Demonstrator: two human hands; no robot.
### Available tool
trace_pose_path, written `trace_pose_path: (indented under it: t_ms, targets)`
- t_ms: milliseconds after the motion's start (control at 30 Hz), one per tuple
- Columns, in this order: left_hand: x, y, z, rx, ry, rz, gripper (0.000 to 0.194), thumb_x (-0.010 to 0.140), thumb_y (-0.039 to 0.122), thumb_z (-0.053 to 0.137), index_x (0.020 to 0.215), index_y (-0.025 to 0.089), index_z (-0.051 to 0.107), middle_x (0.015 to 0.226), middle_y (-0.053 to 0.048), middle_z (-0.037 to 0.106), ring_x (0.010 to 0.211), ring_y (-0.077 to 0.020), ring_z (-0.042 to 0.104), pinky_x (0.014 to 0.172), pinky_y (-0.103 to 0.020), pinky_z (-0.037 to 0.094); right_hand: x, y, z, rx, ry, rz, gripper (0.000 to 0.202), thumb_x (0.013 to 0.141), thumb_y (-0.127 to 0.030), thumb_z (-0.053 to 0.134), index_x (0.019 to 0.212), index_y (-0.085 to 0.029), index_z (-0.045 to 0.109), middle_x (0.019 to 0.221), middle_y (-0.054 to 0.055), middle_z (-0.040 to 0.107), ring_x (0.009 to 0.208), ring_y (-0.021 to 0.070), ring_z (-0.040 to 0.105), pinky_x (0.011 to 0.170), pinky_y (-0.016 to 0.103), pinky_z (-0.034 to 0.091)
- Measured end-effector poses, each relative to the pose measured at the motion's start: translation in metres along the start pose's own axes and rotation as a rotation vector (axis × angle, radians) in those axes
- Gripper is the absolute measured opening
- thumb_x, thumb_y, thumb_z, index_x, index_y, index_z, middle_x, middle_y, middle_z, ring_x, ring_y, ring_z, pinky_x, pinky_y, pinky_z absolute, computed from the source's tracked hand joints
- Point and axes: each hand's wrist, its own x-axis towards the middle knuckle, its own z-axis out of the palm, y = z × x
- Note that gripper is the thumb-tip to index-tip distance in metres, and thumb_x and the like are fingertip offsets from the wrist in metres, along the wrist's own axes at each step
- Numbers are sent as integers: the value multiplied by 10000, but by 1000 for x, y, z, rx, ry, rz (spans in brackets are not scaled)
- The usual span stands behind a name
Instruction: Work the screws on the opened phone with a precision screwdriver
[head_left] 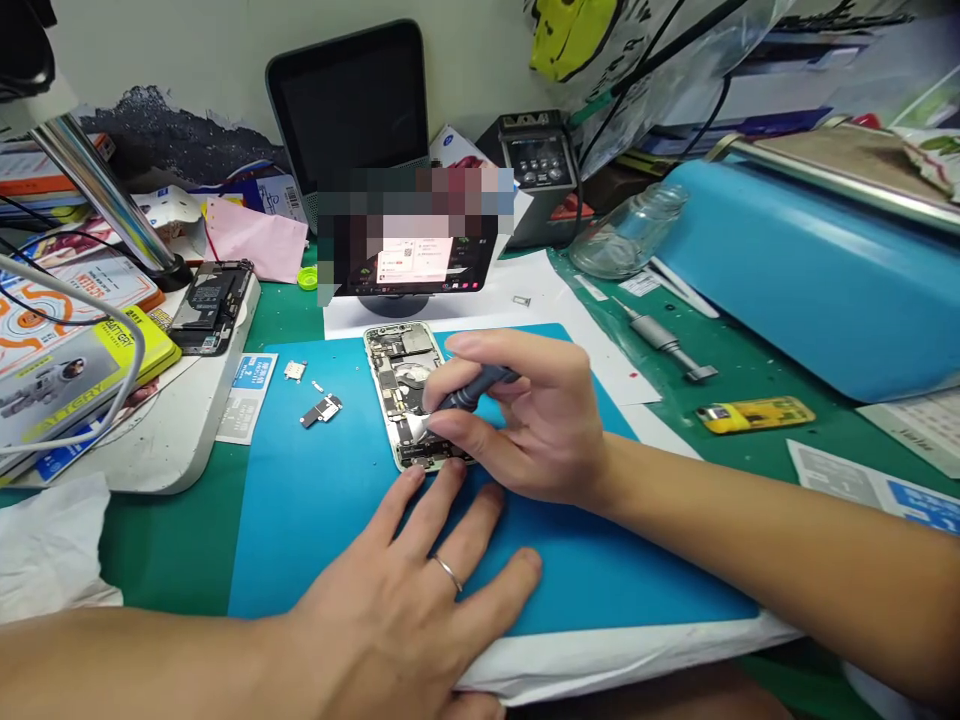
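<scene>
An opened smartphone [388,375] lies on the blue mat [300,520], its inner boards and parts exposed. My right hand [536,420] is closed around a dark-handled tool [480,388], whose pale, flat-looking tip reaches into the phone's lower half. That hand and the tool hide much of the phone's right side. My left hand [420,570], wearing a ring, lies spread on the mat, with its foremost fingertips at the phone's lower edge. Left of the phone are a small metal shield plate [322,411] and another small metal part [295,371].
A second opened phone [212,308] rests on a white base [187,440] at left. Behind stand a lit screen [420,260] and a dark monitor [349,100]. At right are a glass jar [626,235], a grey pen-like tool [664,340], a yellow tool [756,413] and a blue case [810,270].
</scene>
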Motion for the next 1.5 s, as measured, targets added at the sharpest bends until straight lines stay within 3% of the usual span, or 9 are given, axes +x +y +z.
trace_pose_path:
  t_ms: [433, 933, 1167, 1300, 1500]
  targets:
    - [1, -1, 2, 33, 33, 10, 792, 957, 618, 632, 1584, 204, 381, 1691, -239, 308, 1557, -440, 309, 1253, -602, 241, -2, -1, 2, -68, 5, 18, 414, 1006, -149, 601, 1392, -260, 498, 944, -9, 724, 720, 110, 685, 631, 239, 617]
    - [2, -2, -5, 15, 15, 13, 801, 942, 614, 672, 1570, 202, 393, 1670, -229, 350, 1556, -446, 315, 1258, -574, 251, -6, 2, 0, -46, -1, -11, 425, 992, -159, 659, 1392, -212, 527, 1031, 38, 768, 846, 138, 758, 679, 241, 651]
    - [-1, 0, 2, 16, 39, 2, 832, 938, 620, 672, 1590, 212, 354, 1706, -238, 257, 1583, -445, 246, 1284, -574, 134, -6, 4, 0, 4, 2, 26, 464, 965, -127, 677, 1394, -223, 530, 960, 11, 749, 872, 139, 753, 725, 249, 660]
    - [-1, 0, 3, 16, 43, 3, 840, 932, 625, 679, 1588, 213, 354, 1706, -238, 258, 1583, -440, 246, 1285, -567, 130, -6, 2, -1, 3, 7, 19, 439, 978, -133, 661, 1385, -235, 534, 942, 2, 741, 879, 135, 752, 752, 254, 666]
    - [0, -2, 4, 30, 35, 17, 846, 951, 645, 641, 1599, 195, 336, 1702, -229, 276, 1583, -448, 238, 1286, -566, 117, -2, 0, -2, -7, 1, 11, 401, 967, -113, 667, 1345, -186, 554, 981, 35, 753, 813, 119, 744, 674, 209, 648]
